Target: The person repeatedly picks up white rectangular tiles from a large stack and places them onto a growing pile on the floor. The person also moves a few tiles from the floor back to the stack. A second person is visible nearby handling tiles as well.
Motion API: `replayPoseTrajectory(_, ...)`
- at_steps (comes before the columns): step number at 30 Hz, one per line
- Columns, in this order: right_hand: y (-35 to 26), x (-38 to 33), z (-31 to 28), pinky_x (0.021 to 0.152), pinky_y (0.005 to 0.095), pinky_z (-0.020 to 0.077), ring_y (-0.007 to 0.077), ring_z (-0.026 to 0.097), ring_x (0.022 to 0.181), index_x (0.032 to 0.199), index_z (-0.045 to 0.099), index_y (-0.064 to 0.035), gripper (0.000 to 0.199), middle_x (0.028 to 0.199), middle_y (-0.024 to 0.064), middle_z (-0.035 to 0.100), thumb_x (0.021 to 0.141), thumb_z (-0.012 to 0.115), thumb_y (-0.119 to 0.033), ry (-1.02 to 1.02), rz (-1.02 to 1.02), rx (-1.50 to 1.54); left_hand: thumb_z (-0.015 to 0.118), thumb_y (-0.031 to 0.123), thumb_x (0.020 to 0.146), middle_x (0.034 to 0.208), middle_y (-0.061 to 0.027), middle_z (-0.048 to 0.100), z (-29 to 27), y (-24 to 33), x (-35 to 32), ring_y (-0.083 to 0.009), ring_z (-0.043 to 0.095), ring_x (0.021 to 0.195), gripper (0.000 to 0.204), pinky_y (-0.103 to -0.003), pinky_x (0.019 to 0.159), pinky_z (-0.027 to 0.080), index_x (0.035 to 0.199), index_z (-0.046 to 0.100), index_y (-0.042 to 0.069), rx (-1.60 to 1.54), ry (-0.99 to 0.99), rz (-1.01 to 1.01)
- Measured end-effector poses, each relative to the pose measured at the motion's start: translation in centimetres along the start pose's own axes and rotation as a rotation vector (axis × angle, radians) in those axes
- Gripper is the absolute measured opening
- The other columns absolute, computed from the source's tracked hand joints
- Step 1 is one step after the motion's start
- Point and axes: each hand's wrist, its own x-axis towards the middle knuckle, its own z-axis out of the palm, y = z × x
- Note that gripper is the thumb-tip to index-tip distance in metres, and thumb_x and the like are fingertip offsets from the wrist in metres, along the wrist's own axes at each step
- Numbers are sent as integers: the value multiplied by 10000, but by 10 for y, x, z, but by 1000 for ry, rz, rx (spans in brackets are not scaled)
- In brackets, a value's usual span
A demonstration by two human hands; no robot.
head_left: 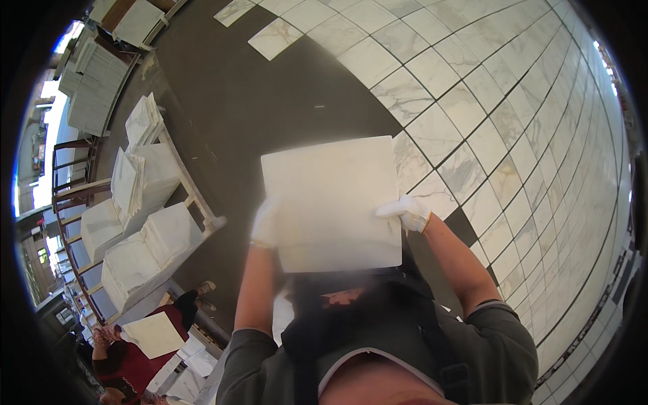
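A square, pale marble tile [327, 196] is held up in front of my body, its broad face toward me. My left hand [265, 224], in a white glove, grips its left edge; the fingers are partly lost against the pale stone. On the opposite edge my right hand [408, 214], gloved the same way, has its thumb over the tile's face and its other fingers behind, hidden. Beyond the tile, dark grey floor [223, 88] shows, with rows of veined marble tiles [466, 101] laid out to the right.
Left of me, stacks of marble tiles [152, 250] stand on a wooden pallet [192, 189]. More stacked slabs [98, 84] are at the far left. At the lower left a person in a dark red shirt [145, 361] has a pale tile [154, 335]. One loose tile [275, 38] lies ahead.
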Motion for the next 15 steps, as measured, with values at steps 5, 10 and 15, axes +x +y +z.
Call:
replayPoseTrajectory(5,-22,57,30,640,329,553,198,667,684,1267,646,24,434,1072,138,707,864,709,-124,57,-54,41,651,306,1023,1223,-65,684,-13,86,64,-178,657,1089,430,-346,937,540,1339,600,20,254,43,66)
replayPoseTrajectory(10,-70,80,18,727,351,581,219,701,881,1215,681,19,356,1085,127,722,876,709,-86,66,-81,338,664,295,1013,1216,-63,685,10,141,130,-171,653,1093,425,-344,949,531,1326,610,13,339,-27,47)
replayPoseTrajectory(15,-134,147,-15,753,365,596,228,717,921,1197,684,34,344,1082,136,728,860,700,-36,89,-266,304,691,292,993,1210,-70,688,48,193,202,-168,644,1108,446,-340,963,520,1323,614,2,345,-8,18)
